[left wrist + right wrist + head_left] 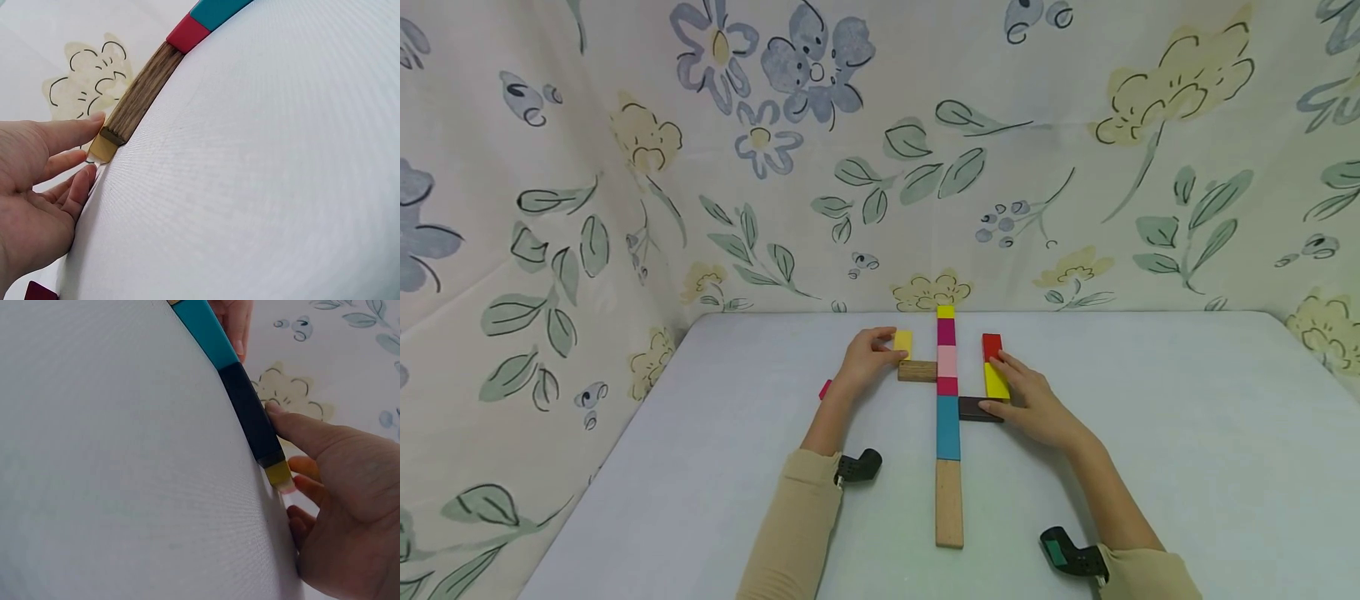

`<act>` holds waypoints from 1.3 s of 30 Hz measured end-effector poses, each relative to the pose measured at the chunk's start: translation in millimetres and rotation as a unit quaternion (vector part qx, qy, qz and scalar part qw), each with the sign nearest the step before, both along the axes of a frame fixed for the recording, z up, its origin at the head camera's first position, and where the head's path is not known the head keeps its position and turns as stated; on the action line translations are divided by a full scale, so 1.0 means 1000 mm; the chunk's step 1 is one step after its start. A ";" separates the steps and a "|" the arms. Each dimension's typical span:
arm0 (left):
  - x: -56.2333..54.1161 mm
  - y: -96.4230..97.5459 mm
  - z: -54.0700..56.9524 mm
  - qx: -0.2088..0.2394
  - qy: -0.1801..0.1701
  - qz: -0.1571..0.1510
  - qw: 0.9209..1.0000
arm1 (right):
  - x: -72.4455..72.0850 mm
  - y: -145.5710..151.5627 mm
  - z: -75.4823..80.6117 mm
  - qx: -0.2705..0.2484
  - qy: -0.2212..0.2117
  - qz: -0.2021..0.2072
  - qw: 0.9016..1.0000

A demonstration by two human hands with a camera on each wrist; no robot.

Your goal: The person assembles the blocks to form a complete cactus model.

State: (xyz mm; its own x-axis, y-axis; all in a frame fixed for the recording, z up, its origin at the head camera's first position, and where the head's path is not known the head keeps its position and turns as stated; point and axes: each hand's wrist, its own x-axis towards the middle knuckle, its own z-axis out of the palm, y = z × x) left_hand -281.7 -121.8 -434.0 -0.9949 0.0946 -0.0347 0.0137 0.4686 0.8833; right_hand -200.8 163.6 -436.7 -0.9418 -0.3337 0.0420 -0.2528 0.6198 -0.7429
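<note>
My left hand (870, 358) holds a small yellow block (903, 343) between thumb and fingers, just above a brown wood-grain block (917, 372). In the left wrist view the thumb lies by the end of that brown block. My right hand (1037, 404) has its thumb on a black block (973, 408). Its fingers touch the right side of another yellow block (997, 382) and a red block (992, 345), which form an upright line above the black one. Between the hands runs a column of blocks, with a blue block (948, 427) above a long light wooden block (949, 504).
Higher in the column are crimson, pink (947, 361) and magenta blocks, with a small yellow block (946, 312) on the far end. A red piece (825, 389) lies left of the left forearm. A floral cloth (865, 167) hangs behind the white table (1187, 433).
</note>
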 end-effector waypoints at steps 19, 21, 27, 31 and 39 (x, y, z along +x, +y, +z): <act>0.003 -0.001 0.011 0.031 -0.004 0.003 1.000 | 0.001 0.002 0.001 -0.002 0.006 0.004 1.000; 0.004 -0.003 0.014 0.028 0.001 0.005 1.000 | 0.001 0.001 0.001 -0.004 0.006 0.004 1.000; 0.007 -0.013 0.021 0.028 0.015 0.001 1.000 | 0.001 0.000 0.000 -0.005 0.005 0.003 1.000; 0.009 -0.023 0.026 0.031 0.031 0.003 0.999 | 0.001 -0.001 0.000 -0.004 0.004 0.002 1.000; 0.019 -0.044 0.036 0.028 0.059 0.041 0.997 | 0.002 -0.001 0.001 0.006 0.003 -0.002 1.000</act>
State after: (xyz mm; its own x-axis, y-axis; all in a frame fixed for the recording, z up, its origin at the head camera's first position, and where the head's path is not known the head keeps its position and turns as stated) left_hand -263.2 -165.8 -398.0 -0.9962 0.0110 0.0869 0.0834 0.4219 0.9028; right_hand -199.1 162.3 -435.8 -0.9429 -0.3302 0.0429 -0.2540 0.6299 -0.7340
